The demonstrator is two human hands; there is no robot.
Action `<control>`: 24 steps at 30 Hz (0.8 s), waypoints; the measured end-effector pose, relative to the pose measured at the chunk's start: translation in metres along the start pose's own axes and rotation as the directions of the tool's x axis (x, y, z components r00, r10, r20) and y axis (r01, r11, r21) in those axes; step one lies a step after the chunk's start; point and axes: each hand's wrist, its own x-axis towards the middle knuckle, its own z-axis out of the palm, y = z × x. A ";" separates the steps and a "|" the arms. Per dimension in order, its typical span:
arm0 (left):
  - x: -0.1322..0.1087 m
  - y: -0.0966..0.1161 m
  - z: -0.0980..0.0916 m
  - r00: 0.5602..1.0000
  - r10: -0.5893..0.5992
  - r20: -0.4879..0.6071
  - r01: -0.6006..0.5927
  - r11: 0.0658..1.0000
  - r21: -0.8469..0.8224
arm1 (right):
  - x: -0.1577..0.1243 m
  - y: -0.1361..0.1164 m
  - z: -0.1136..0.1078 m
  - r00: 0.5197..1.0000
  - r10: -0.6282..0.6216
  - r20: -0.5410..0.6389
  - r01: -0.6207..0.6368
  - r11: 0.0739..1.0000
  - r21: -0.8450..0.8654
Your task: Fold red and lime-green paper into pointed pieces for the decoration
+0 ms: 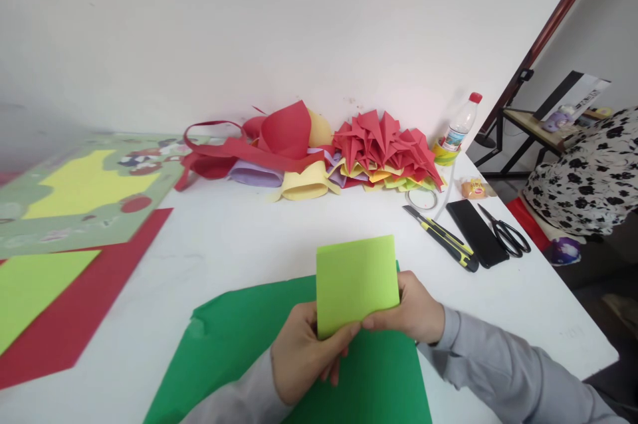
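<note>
A lime-green paper square [356, 284] is held upright, tilted slightly, between my two hands. My left hand [304, 351] grips its lower left corner, thumb on the front face and fingers behind. At the lower right, my right hand [416, 311] pinches it, with the thumb along the bottom edge near my left thumb. Most of the fingers are hidden behind the paper. Beneath my hands, a large green sheet [239, 337] lies on the white table, its upper left corner creased.
Folded red paper shapes [383, 145] and rolled papers [304, 181] line the wall. A bottle [459, 125], tape ring [421, 199], cutter [443, 238], black case [477, 234] and scissors [506, 232] lie right. Left are a patterned mat [109, 218] and red sheet [84, 318]. A person [588, 178] is at far right.
</note>
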 end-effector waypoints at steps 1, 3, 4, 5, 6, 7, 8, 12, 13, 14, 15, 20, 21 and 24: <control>0.001 -0.001 -0.001 1.000 0.000 0.007 0.000 1.000 -0.002 | 0.000 -0.001 0.000 1.000 -0.007 0.003 0.007 1.000 0.005; 0.002 -0.002 -0.002 0.999 -0.009 0.040 0.010 1.000 -0.009 | 0.001 -0.002 0.001 1.000 -0.014 0.003 0.014 1.000 0.009; 0.003 -0.003 -0.003 0.999 -0.011 0.054 0.012 1.000 -0.011 | 0.001 -0.002 0.001 1.000 -0.015 0.000 0.015 1.000 0.009; 0.003 -0.003 -0.003 0.998 -0.010 0.061 0.011 1.000 -0.011 | 0.001 -0.002 0.001 1.000 -0.013 -0.006 0.013 1.000 0.011; 0.003 -0.003 -0.004 0.998 -0.007 0.063 0.008 1.000 -0.010 | 0.001 -0.002 0.002 1.000 -0.010 -0.011 0.011 1.000 0.014; 0.003 -0.003 -0.004 0.998 -0.004 0.057 0.004 1.000 -0.008 | 0.001 -0.003 0.002 1.000 -0.006 -0.015 0.007 1.000 0.017; 0.002 -0.003 -0.004 0.999 -0.001 0.048 0.001 1.000 -0.008 | 0.002 -0.003 0.002 1.000 -0.002 -0.019 0.003 1.000 0.020; 0.001 -0.002 -0.005 0.999 0.001 0.043 0.000 1.000 -0.018 | 0.002 -0.002 0.002 0.999 -0.001 -0.034 0.002 0.999 0.039; 0.001 -0.002 -0.005 0.999 0.002 0.041 -0.001 1.000 -0.019 | 0.002 -0.002 0.002 0.999 -0.001 -0.033 0.003 0.999 0.053; 0.001 -0.001 -0.005 0.999 0.003 0.039 -0.002 1.000 -0.018 | 0.002 -0.002 0.002 1.000 -0.001 -0.028 0.003 0.998 0.067; 0.001 -0.001 -0.006 0.999 0.002 0.035 -0.001 1.000 -0.017 | 0.002 -0.002 0.001 1.000 0.001 -0.022 0.001 0.997 0.078; -0.001 0.004 -0.005 1.000 -0.011 0.019 0.011 0.999 -0.038 | 0.002 -0.004 0.003 1.000 -0.006 -0.003 0.006 0.996 0.088; -0.001 0.004 -0.005 1.000 -0.011 0.019 0.012 0.999 -0.040 | 0.002 -0.005 0.003 1.000 -0.011 0.001 0.011 0.996 0.093; 0.000 0.002 -0.007 1.000 -0.002 0.030 0.004 0.999 -0.046 | 0.003 -0.004 0.002 0.999 -0.032 0.000 0.032 0.993 0.114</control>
